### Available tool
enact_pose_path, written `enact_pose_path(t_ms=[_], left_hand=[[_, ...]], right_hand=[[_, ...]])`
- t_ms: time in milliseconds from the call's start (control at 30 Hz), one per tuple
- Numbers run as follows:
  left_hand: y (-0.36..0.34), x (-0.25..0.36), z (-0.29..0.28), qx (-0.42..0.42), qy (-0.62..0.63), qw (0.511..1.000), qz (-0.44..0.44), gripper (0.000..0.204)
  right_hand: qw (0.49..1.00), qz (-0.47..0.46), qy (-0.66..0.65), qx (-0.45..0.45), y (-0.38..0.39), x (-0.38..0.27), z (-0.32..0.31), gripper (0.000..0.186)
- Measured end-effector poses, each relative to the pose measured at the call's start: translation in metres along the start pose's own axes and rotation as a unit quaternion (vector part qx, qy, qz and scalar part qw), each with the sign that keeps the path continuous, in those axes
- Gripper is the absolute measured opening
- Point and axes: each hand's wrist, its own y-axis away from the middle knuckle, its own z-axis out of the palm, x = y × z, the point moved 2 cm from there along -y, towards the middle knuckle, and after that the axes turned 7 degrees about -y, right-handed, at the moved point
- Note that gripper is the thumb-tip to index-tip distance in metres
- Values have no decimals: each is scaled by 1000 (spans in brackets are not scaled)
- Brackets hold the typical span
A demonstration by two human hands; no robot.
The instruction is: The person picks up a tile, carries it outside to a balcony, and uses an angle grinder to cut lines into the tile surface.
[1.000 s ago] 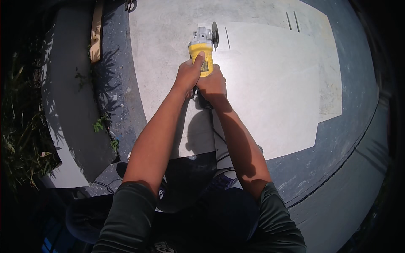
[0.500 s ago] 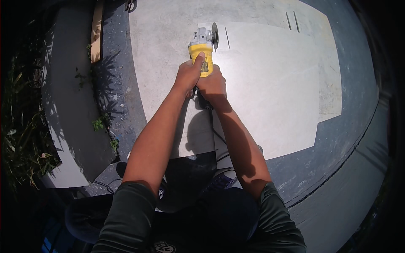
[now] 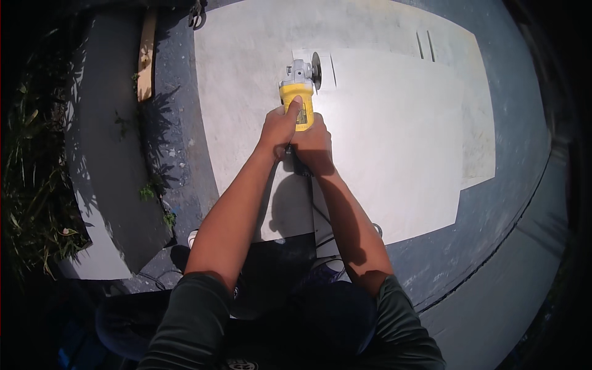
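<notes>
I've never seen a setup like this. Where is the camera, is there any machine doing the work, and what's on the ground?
There's no robot here, just a person's own two hands. The camera is worn on the head and looks down, so the forearms come in from the lower edge; its very wide lens bends straight edges.

The left hand and right hand together hold a yellow-and-grey angle grinder, a hand-held power tool. Its thin disc stands on edge at the right of the tool's head.

On the grey floor lies a bright pale sheet overlapping a greyer sheet. Two short dark lines show towards the upper right; I can't tell whether they are cuts or marks. A wooden plank lies at the left.
</notes>
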Motion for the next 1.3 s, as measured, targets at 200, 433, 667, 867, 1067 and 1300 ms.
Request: enact_pose_path(t_ms=[200,433,667,867,1067,1300], left_hand=[[3,1,2,-18,19,1000,9,66],[-4,-6,0,22,14,999,37,57],[-3,0,6,-3,10,999,33,58],[-12,-12,-4,11,-6,999,53,61],[-9,-9,1,4,11,998,67,61],[-5,-1,-2,-1,-17,994,104,61]], right_hand=[[1000,5,-25,5,-1,3,-1,59],[1000,2,-10,16,-4,2,2,63],[1000,4,25,10,-8,1,-6,71],[999,17,33,0,-5,-9,2,69],[998,36,57,0,-8,-12,-3,67],[998,47,36,-4,-12,-11,-1,63]])
